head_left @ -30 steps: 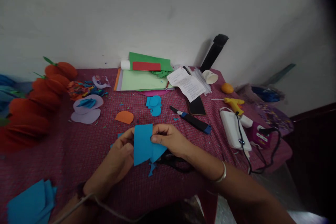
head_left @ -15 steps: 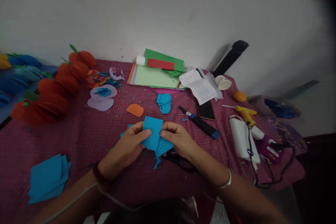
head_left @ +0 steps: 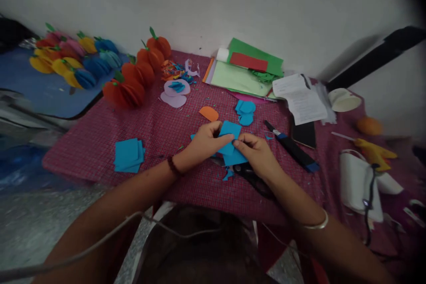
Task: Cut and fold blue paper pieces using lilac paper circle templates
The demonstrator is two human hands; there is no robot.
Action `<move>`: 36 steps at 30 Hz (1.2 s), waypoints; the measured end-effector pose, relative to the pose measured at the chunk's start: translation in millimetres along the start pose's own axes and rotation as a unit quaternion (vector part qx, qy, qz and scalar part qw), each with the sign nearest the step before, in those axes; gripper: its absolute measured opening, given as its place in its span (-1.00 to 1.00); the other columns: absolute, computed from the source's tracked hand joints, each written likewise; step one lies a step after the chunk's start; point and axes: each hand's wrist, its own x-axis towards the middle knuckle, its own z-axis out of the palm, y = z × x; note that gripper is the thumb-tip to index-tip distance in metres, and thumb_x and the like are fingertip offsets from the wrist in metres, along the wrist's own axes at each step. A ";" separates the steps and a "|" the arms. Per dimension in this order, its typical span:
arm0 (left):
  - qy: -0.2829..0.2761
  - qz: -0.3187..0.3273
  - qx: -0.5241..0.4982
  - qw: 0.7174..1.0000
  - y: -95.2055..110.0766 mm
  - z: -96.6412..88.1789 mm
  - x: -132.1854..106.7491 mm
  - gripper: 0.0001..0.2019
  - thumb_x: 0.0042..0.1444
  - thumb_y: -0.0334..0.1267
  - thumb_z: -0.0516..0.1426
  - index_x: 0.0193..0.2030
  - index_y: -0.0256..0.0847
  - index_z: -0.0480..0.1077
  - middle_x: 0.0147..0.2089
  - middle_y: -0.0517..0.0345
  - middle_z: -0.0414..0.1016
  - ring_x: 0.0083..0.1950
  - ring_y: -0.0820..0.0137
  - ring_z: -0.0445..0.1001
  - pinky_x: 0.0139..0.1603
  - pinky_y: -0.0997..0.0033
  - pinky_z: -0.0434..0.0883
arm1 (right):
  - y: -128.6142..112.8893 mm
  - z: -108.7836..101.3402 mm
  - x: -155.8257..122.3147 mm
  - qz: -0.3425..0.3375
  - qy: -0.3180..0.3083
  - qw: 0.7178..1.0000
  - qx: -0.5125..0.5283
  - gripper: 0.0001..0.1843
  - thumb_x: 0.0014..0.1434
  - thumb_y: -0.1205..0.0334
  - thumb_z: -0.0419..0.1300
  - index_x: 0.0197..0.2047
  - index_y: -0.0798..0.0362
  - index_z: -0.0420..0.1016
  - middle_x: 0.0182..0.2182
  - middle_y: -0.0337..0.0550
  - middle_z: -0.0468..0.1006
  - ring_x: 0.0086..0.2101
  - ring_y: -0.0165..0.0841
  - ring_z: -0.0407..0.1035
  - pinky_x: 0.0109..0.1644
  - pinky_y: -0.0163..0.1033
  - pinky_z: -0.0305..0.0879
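Between both hands is a folded piece of blue paper, held above the table. My left hand pinches its left side, thumb across the front. At its lower right edge, my right hand closes thumb and fingers on it. Another blue sheet shows just below, partly covered; I cannot tell whether it is held too. Under my right hand lie black-handled scissors, partly hidden, beside small blue scraps. A stack of blue paper squares rests to the left. Rounded blue cutouts lie beyond my hands.
Orange paper pumpkins stand at the back left, near lilac cutouts and an orange piece. Coloured sheets lie against the wall. To the right are a utility knife, a written paper and a yellow glue gun.
The view has swung left and back, showing more colourful paper pumpkins and the floor. Both hands still hold the blue paper; its upper piece now sits slightly tilted.
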 end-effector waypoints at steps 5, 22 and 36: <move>-0.120 -0.054 -0.102 0.986 3.0 -3.4 -6.7 -0.60 -0.10 0.02 0.30 -0.24 -0.24 0.43 -0.52 0.24 0.41 -0.59 0.49 0.35 -0.56 0.46 0.35 | -11.7 -1.7 -2.9 0.023 -0.040 0.991 0.126 -0.60 -0.16 -0.03 0.43 -0.47 0.09 0.43 -0.55 -0.27 0.51 -0.55 -0.44 0.36 -0.45 -0.31 0.31; -0.152 -0.051 -0.153 0.975 -1.3 -17.9 -2.9 -0.52 -0.27 0.15 0.35 -0.38 -0.22 0.47 -0.52 0.18 0.48 -0.56 0.44 0.40 -0.55 0.45 0.38 | -17.9 11.4 8.8 0.012 -0.081 0.978 0.194 -0.55 -0.21 -0.01 0.46 -0.48 0.12 0.38 -0.60 -0.33 0.46 -0.60 -0.52 0.30 -0.49 -0.40 0.24; -0.144 -0.090 -0.128 0.977 -0.5 -14.6 -5.8 -0.63 -0.18 0.07 0.33 -0.32 -0.13 0.47 -0.44 0.18 0.53 -0.52 0.37 0.44 -0.55 0.37 0.38 | -17.3 4.5 5.6 -0.038 -0.131 0.976 0.169 -0.61 -0.06 -0.03 0.37 -0.48 0.10 0.37 -0.59 -0.36 0.44 -0.60 -0.54 0.28 -0.54 -0.44 0.20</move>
